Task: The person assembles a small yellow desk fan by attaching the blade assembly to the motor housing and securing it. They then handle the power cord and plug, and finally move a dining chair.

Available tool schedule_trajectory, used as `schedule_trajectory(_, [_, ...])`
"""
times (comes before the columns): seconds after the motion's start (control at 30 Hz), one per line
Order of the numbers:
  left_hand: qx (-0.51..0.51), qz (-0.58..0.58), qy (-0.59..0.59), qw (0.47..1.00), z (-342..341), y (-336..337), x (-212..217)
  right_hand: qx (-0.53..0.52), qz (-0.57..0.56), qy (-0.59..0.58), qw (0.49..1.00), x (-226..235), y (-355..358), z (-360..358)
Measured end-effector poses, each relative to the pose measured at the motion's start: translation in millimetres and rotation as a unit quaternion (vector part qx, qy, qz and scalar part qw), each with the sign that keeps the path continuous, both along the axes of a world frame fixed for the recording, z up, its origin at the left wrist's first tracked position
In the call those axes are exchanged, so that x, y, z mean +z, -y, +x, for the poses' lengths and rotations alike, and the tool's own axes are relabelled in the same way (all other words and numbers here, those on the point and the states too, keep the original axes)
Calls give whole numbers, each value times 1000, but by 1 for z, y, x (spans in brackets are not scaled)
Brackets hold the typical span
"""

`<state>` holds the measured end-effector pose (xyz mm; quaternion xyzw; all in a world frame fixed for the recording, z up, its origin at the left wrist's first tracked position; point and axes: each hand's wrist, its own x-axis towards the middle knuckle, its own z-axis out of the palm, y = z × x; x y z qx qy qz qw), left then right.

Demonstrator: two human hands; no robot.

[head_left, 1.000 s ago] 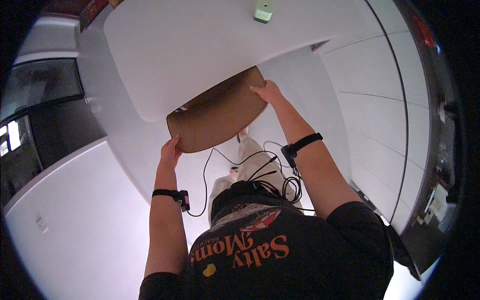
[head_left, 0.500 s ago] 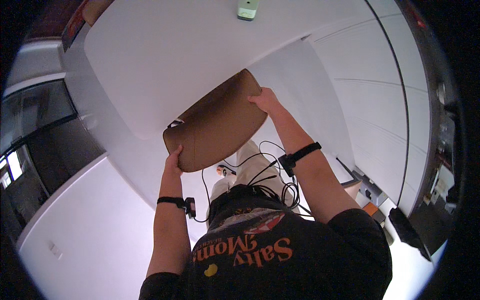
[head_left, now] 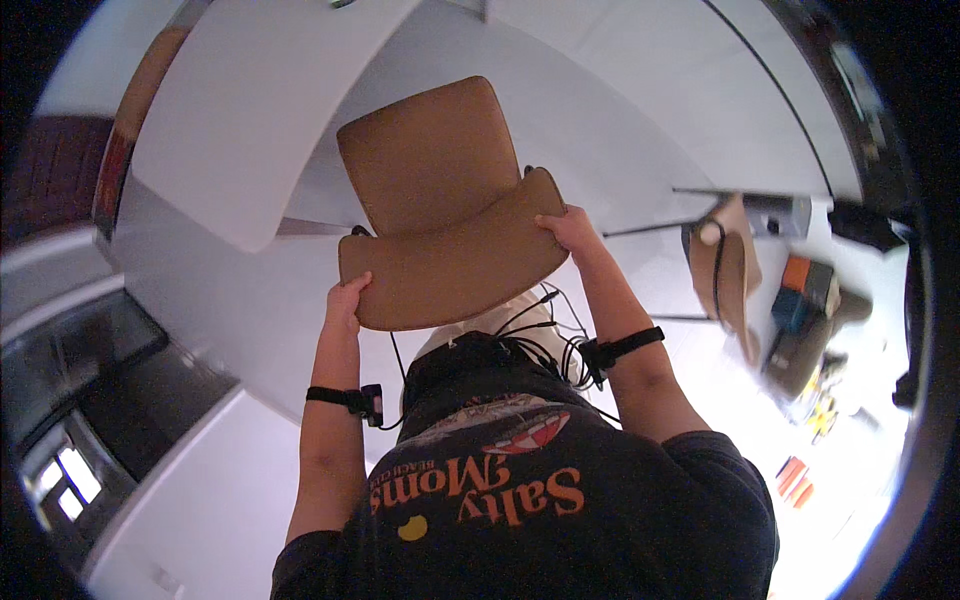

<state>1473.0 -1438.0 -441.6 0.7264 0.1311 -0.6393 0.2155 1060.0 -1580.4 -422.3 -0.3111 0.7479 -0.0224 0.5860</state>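
Note:
A brown chair (head_left: pixel 430 150) stands in front of me, its seat facing up and its curved backrest nearest my body. My left hand (head_left: pixel 348 298) grips the left end of the backrest, thumb on the inner face. At the opposite end my right hand (head_left: pixel 570 232) is closed round the edge in the same way. The fingers behind the backrest are hidden. Dark bits of the chair's frame show beside the backrest; most of its legs are out of sight.
A white table (head_left: pixel 240 110) lies at the far left, just beyond the chair. To the right stands another brown chair (head_left: pixel 735 260) with thin dark legs. Behind it are boxes (head_left: pixel 805 285). Black cables (head_left: pixel 550 345) hang at my waist. A white panel (head_left: pixel 210 480) rises at the lower left.
The chair has come out from the table toward me and to the right, so its seat now shows. Both hands have kept their hold. My view has turned, bringing another chair in at right.

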Motion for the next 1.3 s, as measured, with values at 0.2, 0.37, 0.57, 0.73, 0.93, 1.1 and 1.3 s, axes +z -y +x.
schedule_trajectory(0.2, [-170,-35,26,984,52,190,-25,-133,-5,-35,991,-17,58,34])
schedule_trajectory(0.37, [-236,-85,21,968,67,347,-54,-202,-15,-59,977,-24,150,64])
schedule_trajectory(0.57, [-328,-77,54,940,14,353,-15,-275,-7,-67,959,16,99,23])
schedule_trajectory(0.73, [-313,-51,-41,947,-27,217,-39,-324,19,-58,944,18,-52,-11])
schedule_trajectory(0.93, [-346,-89,-69,931,-35,229,-113,-382,31,-138,913,-18,-64,2])
schedule_trajectory(1.1, [-344,-97,-17,934,-19,276,-165,-382,-12,-89,920,-88,-25,26])
schedule_trajectory(1.3, [-346,-66,-23,936,-26,231,-166,-396,-4,-81,915,-102,-67,20])
